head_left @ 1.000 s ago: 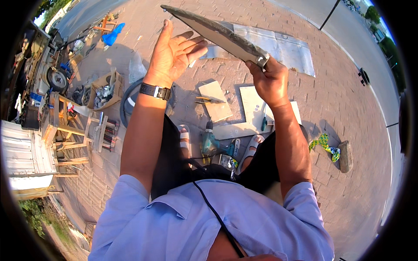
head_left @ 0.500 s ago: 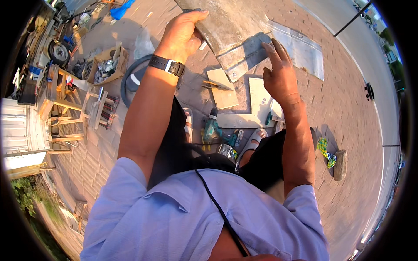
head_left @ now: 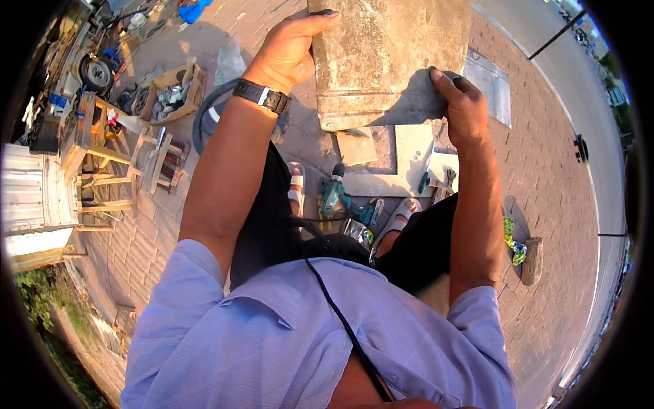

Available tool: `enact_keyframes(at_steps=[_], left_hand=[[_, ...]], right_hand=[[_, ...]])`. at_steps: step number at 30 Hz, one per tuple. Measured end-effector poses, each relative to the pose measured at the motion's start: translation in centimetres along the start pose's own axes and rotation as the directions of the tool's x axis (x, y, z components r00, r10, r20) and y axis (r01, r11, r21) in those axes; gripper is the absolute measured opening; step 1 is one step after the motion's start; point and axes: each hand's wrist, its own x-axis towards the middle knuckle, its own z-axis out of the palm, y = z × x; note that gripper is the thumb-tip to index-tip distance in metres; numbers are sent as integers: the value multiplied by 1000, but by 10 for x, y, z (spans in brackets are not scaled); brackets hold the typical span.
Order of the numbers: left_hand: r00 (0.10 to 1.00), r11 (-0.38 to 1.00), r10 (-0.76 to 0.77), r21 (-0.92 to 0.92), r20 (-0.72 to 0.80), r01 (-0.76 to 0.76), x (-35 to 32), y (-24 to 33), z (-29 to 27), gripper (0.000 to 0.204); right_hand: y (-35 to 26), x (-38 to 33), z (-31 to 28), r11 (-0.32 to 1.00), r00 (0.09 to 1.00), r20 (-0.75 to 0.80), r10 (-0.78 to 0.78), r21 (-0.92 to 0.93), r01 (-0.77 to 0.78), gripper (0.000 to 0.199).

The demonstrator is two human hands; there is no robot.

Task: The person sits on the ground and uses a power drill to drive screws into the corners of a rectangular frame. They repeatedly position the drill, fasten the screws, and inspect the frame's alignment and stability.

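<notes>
A worn, dirt-stained metal sheet [head_left: 381, 51] is held up in front of me, with a ridged strip along its near edge. My left hand [head_left: 289, 51] grips its left edge, thumb lying on the upper face. At the near right corner my right hand [head_left: 463, 102] is closed on the sheet, its thumb on top and the other fingers partly hidden. The far end of the sheet runs out of view. Below it on the paving lie a pale L-shaped board [head_left: 388, 184] and a smaller pale board [head_left: 356, 146], partly covered by the sheet.
Between my feet sits a teal cordless drill [head_left: 334, 194]. A hammer [head_left: 443, 191] rests by my right foot. Another metal sheet [head_left: 494, 88] lies at the far right. To the left are a cardboard box of parts [head_left: 194, 88], a grey hose [head_left: 199, 126] and a wooden stand [head_left: 102, 160].
The metal sheet has turned and levelled toward me, shifting right. My right hand, earlier spread by the sheet's near edge, has moved right and closed on its corner.
</notes>
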Motion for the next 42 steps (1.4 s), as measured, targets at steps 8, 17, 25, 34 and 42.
enact_keyframes(at_steps=[8,17,25,34,42], left_hand=[[999,964,-30,-265,37,39,3,-8,18,41],[993,984,-100,-157,-62,89,10,-27,2,50],[910,991,25,133,-414,33,2,-35,28,46],[991,992,-122,14,-54,123,-8,-27,31,41],[983,980,-155,110,-95,165,-6,-26,5,39]], right_hand=[[3,-1,5,991,998,-65,-21,128,29,46],[10,14,-1,974,995,-89,37,225,-16,46],[4,8,6,961,988,-139,72,275,-32,44],[-2,-2,6,947,981,-176,85,321,-25,48],[-3,-6,4,934,984,-133,122,351,-69,49]])
